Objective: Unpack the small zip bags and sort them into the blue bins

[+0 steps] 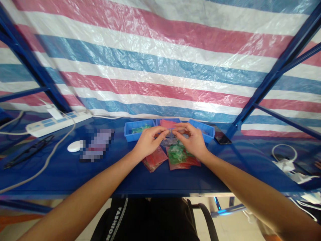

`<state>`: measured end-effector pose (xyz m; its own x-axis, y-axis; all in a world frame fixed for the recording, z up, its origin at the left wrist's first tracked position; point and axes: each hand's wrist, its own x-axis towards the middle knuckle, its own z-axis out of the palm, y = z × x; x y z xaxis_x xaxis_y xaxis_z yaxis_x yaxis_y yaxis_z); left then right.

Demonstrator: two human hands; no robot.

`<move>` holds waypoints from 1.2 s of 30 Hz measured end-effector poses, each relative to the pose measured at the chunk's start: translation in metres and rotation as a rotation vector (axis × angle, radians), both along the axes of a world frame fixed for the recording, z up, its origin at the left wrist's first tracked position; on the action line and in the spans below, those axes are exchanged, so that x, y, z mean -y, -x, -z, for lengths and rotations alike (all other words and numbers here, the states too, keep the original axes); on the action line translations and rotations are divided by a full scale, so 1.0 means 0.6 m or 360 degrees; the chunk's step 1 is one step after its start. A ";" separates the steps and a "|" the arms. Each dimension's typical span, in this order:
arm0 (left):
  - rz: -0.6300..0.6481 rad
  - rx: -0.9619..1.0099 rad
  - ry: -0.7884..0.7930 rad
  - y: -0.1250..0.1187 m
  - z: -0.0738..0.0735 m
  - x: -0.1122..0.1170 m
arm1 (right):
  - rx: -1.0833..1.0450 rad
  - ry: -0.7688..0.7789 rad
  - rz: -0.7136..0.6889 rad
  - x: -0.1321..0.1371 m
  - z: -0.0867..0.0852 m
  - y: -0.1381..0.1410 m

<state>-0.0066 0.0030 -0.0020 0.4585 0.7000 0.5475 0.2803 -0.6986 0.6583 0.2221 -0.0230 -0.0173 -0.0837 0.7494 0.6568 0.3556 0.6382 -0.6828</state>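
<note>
My left hand (pixel 151 140) and my right hand (pixel 191 138) meet above the desk, fingertips pinched close together. Whatever is between them is too small and blurred to name. Below lie a pile of red plastic packets (pixel 154 158) on the left and green packets (pixel 177 154) on top of more red ones on the right. Greyish clear packets (pixel 168 142) lie just under my fingers. Behind my hands stand a left blue bin (pixel 128 134) with green pieces inside, a middle blue bin (pixel 177 120) with red packets, and a right blue bin (pixel 210 131), partly covered by my hand.
To the left lie a phone with a blurred-out screen (pixel 97 144), a white oval case (pixel 74 146), black glasses (pixel 28 152) and a power strip (pixel 60 123) with a cable. A dark phone (pixel 222 135) rests beside the right bin. White chargers (pixel 286 164) sit far right; striped sheeting hangs behind.
</note>
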 end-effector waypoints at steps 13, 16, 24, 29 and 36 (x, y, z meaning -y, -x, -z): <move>-0.0041 -0.0062 -0.0103 0.000 -0.010 0.001 | -0.0117 0.0024 0.0030 0.001 -0.005 0.004; -0.0036 -0.0035 -0.0077 -0.001 -0.006 0.001 | -0.0124 0.0052 0.0012 0.001 -0.004 0.006; 0.0037 -0.0099 -0.0098 -0.002 -0.008 0.005 | -0.0109 0.0083 -0.0143 0.006 -0.005 0.010; 0.0092 -0.0142 -0.0142 -0.003 -0.008 0.006 | -0.0108 0.0124 -0.0203 0.007 -0.006 0.010; 0.0003 -0.0065 -0.0146 -0.001 -0.012 0.009 | -0.0312 0.0251 -0.0237 -0.006 0.001 0.011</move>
<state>-0.0060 -0.0022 0.0051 0.4829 0.6470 0.5901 0.3044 -0.7558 0.5797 0.2154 -0.0192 -0.0181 -0.0837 0.8324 0.5478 0.1174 0.5542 -0.8241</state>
